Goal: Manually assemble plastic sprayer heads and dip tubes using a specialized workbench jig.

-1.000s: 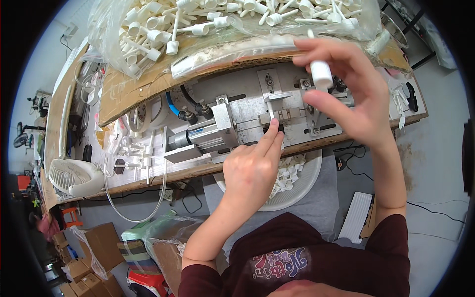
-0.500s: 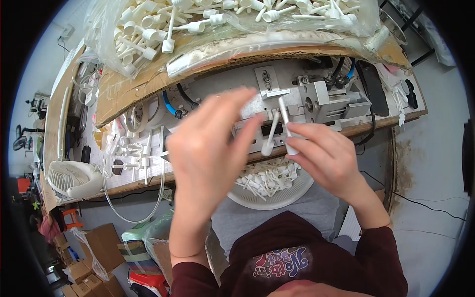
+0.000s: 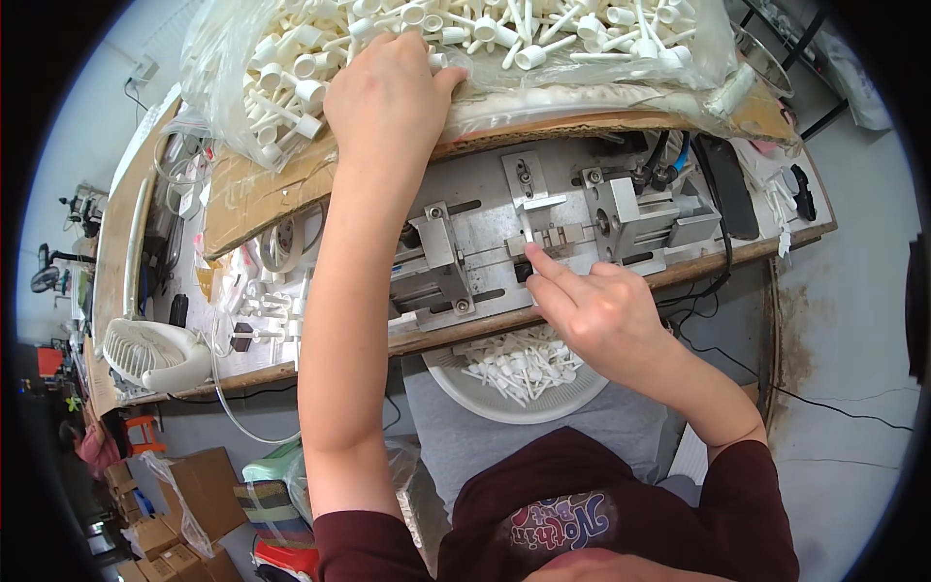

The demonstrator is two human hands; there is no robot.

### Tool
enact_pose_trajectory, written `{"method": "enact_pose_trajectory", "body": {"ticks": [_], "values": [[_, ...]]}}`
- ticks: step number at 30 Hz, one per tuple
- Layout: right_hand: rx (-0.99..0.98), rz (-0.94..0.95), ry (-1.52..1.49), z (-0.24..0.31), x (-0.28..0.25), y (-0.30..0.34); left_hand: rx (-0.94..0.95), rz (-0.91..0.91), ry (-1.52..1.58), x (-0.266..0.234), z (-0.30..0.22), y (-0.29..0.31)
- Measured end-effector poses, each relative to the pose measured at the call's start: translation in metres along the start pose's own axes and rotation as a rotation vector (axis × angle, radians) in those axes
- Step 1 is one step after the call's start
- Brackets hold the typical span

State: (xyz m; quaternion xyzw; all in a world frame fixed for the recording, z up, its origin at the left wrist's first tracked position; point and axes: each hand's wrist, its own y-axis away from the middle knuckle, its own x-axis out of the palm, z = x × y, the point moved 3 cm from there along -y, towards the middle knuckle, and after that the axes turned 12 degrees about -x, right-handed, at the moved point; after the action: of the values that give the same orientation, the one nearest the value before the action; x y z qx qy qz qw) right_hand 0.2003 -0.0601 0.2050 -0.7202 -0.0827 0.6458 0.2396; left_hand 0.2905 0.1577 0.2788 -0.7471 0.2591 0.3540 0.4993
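Note:
My left hand reaches over the near edge of a heap of white plastic caps with stems. Its thumb stands apart from the fingers, whose tips dip out of sight among the pieces. My right hand is at the small metal holder in the middle of the machine. The fingertips are closed on one white stemmed cap, its stem pointing away from me. My fingers cover the near end of that piece.
Metal clamp blocks and a cylinder unit flank the holder. A cardboard sheet carries the heap above the machine. Below the bench edge, a white basket holds several white pieces. A white fan stands left; a dark phone lies right.
My left hand has moved from above the machine up and away to the heap. My right hand has brought its white piece down to the holder; the loose piece seen beside it no longer shows there.

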Motion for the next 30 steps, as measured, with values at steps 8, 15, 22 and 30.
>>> {"method": "enact_pose_trajectory", "body": {"ticks": [8,15,22,30], "values": [[0.019,-0.062,-0.251,-0.025,-0.026,-0.012,-0.022,0.097,0.346,-0.021,-0.002,0.019],[0.073,-0.297,0.097,-0.13,-0.065,-0.08,0.063,0.183,0.804,-0.061,-0.01,0.082],[-0.401,-0.11,0.712,-0.195,-0.018,-0.145,0.115,0.309,0.778,-0.062,-0.014,0.153],[-0.425,-0.058,0.63,-0.213,-0.012,-0.157,0.093,0.443,0.738,-0.046,-0.014,0.188]]}}
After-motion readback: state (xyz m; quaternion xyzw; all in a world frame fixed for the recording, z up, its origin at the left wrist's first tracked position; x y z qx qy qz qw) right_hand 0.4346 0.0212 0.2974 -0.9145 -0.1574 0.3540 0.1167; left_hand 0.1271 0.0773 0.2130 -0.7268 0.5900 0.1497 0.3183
